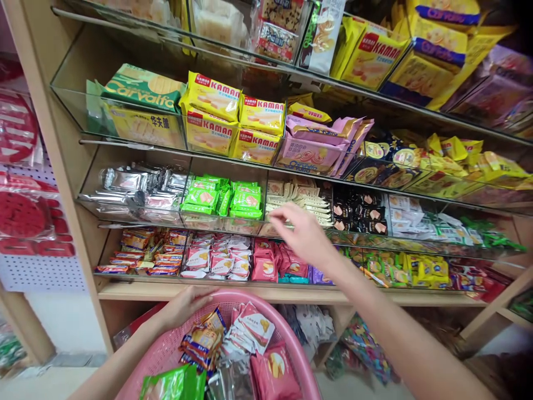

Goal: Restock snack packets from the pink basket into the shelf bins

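My left hand (187,307) grips the rim of a pink plastic basket (297,344) at its far left side. Inside the basket lie orange-and-blue wrapped snacks (204,340), white-and-red packets (252,328), pink packets (275,371), a silver packet (231,380) and green packets (172,383). My right hand (300,230) is in front of the shelf, its fingers loosely bent and pointing left, with nothing visible in them. Just behind its fingertips, cream-coloured packets (310,203) stand in a clear-walled compartment. Green packets (245,199) fill the compartment to their left, black packets (358,211) the one to the right.
Clear plastic fronts (225,223) edge the slanted shelves. Above are yellow biscuit packs (214,97), a green pack (144,86) and purple packs (314,141). White-and-red packets (219,255) line the lowest row. A wooden post (54,139) stands at the left, beside hanging red goods (25,214).
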A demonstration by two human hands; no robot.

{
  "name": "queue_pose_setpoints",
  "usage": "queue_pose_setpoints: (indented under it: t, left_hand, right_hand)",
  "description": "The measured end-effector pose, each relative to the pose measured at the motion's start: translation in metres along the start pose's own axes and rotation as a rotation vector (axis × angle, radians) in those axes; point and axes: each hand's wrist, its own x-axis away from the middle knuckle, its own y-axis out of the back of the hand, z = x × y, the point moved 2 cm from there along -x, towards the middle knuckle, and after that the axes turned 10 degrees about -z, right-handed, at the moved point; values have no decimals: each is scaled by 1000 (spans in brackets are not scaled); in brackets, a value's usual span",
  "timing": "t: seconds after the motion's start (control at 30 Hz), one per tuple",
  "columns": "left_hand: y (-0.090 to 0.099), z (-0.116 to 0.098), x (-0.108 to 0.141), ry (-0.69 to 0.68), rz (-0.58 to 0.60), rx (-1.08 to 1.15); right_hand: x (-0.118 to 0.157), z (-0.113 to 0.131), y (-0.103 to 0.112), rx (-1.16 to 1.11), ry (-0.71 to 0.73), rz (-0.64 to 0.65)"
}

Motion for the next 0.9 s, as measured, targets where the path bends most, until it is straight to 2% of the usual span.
queue_pose_setpoints:
  t: [0.07, 0.13, 0.27, 0.57, 0.77, 0.9]
  left_hand:
    - [0, 1, 0, 3, 1, 9]
    - [0, 0, 0, 11, 3, 17]
    - [-1, -1, 0, 25, 4, 24]
    - [0, 8, 2, 12, -1, 6]
    - [0, 7, 1, 14, -6, 11]
    - [-1, 8, 2, 23, -5, -1]
  right_hand:
    - [-22, -33, 4, 205, -7, -10]
    - [-42, -61, 0, 394, -7, 73]
    - [-71, -93, -17, 584, -1, 241]
    - [-106, -104, -49, 608, -77, 319]
    - [-105, -106, -52, 623, -116, 345]
    - [-103, -104, -51, 639, -101, 318]
